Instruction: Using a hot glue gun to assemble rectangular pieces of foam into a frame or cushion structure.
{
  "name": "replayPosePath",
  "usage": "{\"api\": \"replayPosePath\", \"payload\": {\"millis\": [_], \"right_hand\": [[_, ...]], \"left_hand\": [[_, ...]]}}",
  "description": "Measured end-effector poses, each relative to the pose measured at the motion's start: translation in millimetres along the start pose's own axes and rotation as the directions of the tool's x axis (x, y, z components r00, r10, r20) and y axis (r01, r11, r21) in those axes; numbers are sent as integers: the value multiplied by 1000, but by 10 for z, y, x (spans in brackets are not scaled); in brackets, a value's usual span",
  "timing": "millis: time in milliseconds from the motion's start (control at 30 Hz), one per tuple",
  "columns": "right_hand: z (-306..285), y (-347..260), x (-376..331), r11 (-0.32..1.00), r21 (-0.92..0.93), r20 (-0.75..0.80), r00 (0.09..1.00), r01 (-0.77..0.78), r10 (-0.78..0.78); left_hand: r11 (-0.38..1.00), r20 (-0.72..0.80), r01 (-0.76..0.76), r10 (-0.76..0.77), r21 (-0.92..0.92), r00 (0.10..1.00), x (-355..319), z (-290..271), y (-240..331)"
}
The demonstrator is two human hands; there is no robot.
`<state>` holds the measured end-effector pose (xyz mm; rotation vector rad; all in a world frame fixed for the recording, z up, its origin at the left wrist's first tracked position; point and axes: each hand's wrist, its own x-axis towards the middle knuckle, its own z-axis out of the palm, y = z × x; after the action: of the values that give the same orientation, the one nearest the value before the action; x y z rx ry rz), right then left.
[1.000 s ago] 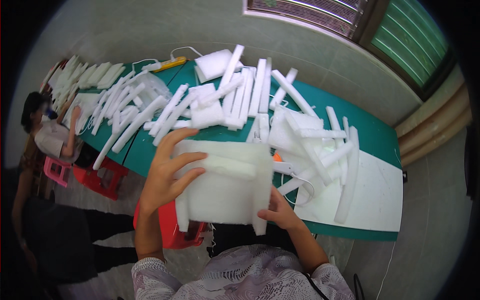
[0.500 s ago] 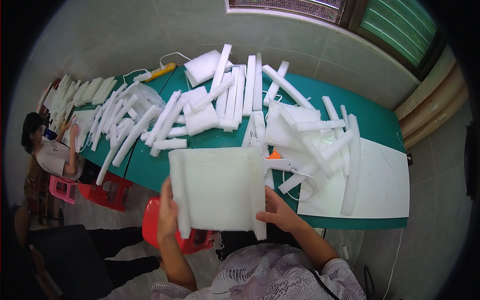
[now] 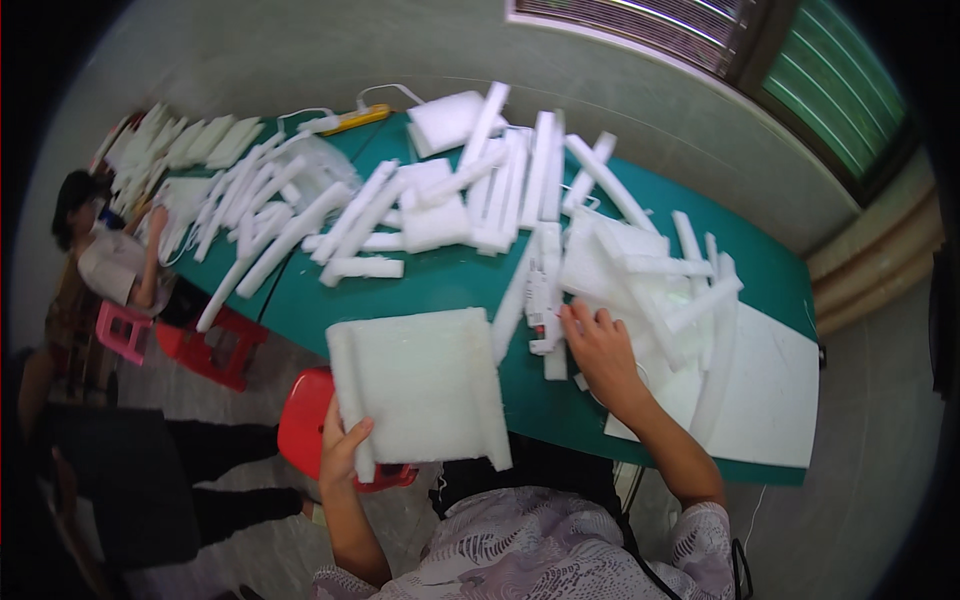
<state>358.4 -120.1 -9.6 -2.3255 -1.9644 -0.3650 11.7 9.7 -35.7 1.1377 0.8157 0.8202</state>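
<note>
A square white foam panel (image 3: 420, 385) with a foam strip along each side is held up in front of me. My left hand (image 3: 345, 445) grips its lower left part, thumb on the front face. On the table to the panel's right lies a white glue gun (image 3: 540, 310), resting on foam strips. My right hand (image 3: 603, 355) is over the gun's handle side, fingers apart and partly bent; it covers the handle and trigger. Whether the fingers touch the gun cannot be made out.
Foam strips (image 3: 370, 225) and foam sheets (image 3: 610, 250) lie scattered over the green table (image 3: 440, 290). A white board (image 3: 770, 390) lies at right. A yellow power strip (image 3: 358, 118) is at the back. A red stool (image 3: 305, 420) stands below; another person (image 3: 115, 260) sits at far left.
My right hand has let go of the foam panel's right side and moved onto the glue gun's handle area. The panel stays in my left hand, tilted slightly. The whole view has shifted.
</note>
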Motion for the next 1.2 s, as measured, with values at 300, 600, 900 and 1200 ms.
{"api": "replayPosePath", "payload": {"millis": [300,600,900,1200], "right_hand": [[-287,123,123,955,291,-145,984,-59,105],[-1007,164,203,457,871,86,972,-180,220],[-983,562,111,906,407,-274,930,-120,246],[-1081,631,-113,255,944,124,943,-207,308]], "left_hand": [[1000,31,-3,4,-16,1000,-72,11,77],[999,206,32,-39,38,978,-11,130,227],[997,227,51,-64,61,972,101,261,218],[993,247,115,-114,10,962,96,192,170]]}}
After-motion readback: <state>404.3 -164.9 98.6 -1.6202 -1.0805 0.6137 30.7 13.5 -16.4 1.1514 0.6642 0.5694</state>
